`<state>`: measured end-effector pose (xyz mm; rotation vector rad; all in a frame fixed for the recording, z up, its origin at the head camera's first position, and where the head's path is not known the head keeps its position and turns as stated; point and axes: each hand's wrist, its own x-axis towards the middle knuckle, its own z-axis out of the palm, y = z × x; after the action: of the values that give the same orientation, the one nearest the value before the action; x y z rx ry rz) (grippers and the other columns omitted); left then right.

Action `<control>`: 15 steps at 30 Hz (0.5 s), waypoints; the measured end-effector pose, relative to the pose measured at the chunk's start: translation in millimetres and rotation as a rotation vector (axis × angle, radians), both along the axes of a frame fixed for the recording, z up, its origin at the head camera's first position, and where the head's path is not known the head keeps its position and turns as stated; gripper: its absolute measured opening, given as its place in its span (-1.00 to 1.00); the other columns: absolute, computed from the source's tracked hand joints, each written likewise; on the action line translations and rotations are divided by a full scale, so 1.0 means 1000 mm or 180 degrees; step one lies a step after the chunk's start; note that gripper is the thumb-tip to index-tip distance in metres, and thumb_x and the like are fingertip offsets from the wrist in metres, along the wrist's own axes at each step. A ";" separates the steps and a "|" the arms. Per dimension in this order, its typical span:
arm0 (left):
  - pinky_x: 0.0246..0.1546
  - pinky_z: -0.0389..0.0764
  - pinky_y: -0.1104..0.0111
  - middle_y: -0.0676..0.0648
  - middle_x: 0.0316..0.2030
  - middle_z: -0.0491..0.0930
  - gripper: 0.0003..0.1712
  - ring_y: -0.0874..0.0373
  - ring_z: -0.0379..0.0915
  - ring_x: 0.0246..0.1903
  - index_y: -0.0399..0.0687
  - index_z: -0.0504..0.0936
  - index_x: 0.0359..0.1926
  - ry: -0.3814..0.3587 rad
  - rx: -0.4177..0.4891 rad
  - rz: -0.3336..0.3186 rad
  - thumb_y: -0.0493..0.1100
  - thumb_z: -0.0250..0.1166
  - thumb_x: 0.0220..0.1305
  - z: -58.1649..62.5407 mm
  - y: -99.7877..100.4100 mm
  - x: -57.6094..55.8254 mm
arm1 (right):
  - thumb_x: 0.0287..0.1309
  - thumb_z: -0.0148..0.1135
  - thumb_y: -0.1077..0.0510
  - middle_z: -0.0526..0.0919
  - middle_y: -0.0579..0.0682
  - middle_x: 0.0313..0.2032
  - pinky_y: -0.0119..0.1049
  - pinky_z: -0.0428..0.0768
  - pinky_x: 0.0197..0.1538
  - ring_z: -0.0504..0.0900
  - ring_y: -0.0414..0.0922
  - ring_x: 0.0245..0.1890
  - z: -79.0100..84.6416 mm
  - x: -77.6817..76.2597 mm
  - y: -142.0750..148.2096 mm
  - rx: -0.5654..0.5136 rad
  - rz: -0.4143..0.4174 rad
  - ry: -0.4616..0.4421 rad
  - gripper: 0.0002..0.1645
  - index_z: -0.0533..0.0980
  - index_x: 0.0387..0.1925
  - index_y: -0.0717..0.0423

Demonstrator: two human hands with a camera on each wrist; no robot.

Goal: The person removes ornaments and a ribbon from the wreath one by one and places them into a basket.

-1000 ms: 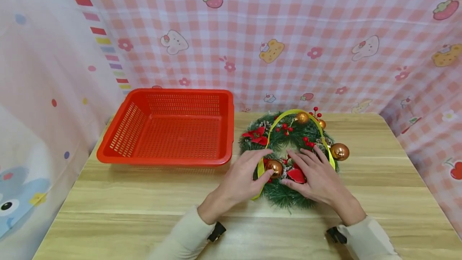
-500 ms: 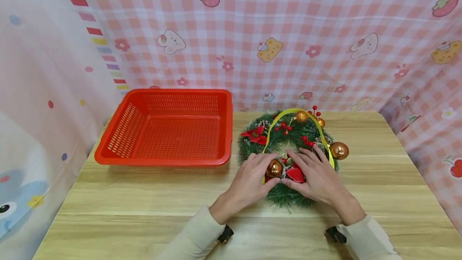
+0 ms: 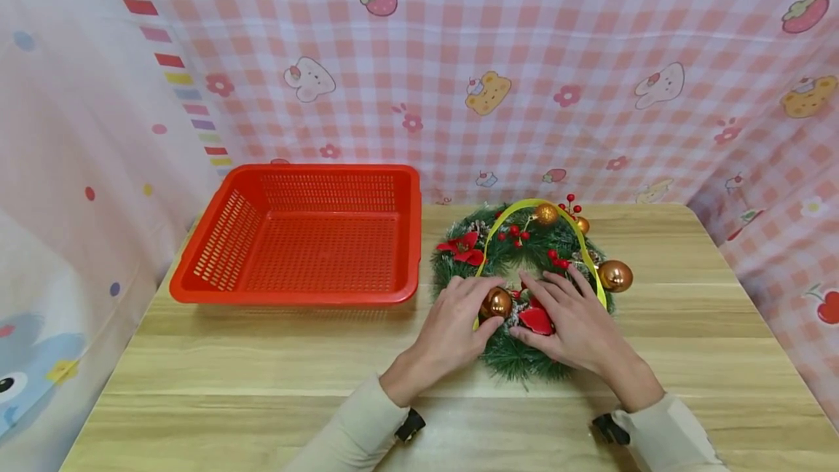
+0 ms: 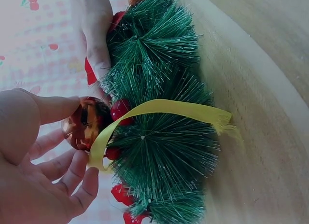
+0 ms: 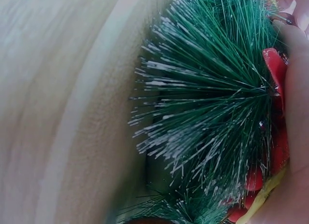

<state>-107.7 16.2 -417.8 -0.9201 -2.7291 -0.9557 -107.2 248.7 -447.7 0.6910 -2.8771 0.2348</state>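
Note:
A green Christmas wreath [image 3: 518, 366] with frosted tips lies on the table, dressed with red poinsettias, berries and baubles. My left hand [image 3: 452, 319] holds a shiny copper bauble [image 3: 497, 302] at its front left; in the left wrist view the thumb presses one side and the fingers [image 4: 72, 171] curl by the other. A yellow ribbon [image 4: 169, 107] passes beside that bauble, its frayed end near the tabletop, and loops over the wreath. My right hand [image 3: 580, 319] rests on the front right, fingers extended over a red poinsettia [image 3: 536, 320]; its palm side is mostly hidden.
To the left stands a red plastic basket [image 3: 295, 296] with slotted walls. Another copper bauble [image 3: 615, 276] sticks out from the wreath's right side. A pink checked curtain [image 3: 393, 79] hangs behind the wooden table [image 3: 262, 377].
My left hand has shifted right and closed in around the copper bauble, covering the ribbon's left end in the head view. My right hand stays nearly still on the wreath.

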 end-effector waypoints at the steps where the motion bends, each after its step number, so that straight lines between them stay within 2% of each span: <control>1: -0.03 0.51 0.29 -0.04 0.12 0.59 -0.41 0.09 0.42 -0.09 0.01 0.46 0.30 -0.0006 0.0002 0.0003 -0.10 0.39 0.27 0.000 0.000 0.000 | 0.11 0.15 -0.51 0.58 0.22 0.16 0.19 -0.04 0.47 0.40 0.17 0.28 0.000 0.000 0.000 -0.0002 0.0000 0.0007 0.05 0.29 0.44 0.04; 15: -0.07 0.50 0.30 -0.04 0.15 0.58 -0.42 0.09 0.41 -0.11 0.02 0.45 0.30 0.0054 0.0047 0.0074 -0.11 0.37 0.29 0.004 0.003 -0.006 | 0.10 0.16 -0.51 0.58 0.19 0.18 0.19 -0.03 0.46 0.41 0.17 0.28 0.000 0.001 0.000 -0.0013 -0.0020 0.0004 0.07 0.31 0.42 0.09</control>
<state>-113.9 18.7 -413.9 -0.8876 -2.7089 -0.9585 -106.6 248.9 -447.9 0.6810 -2.8764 0.2391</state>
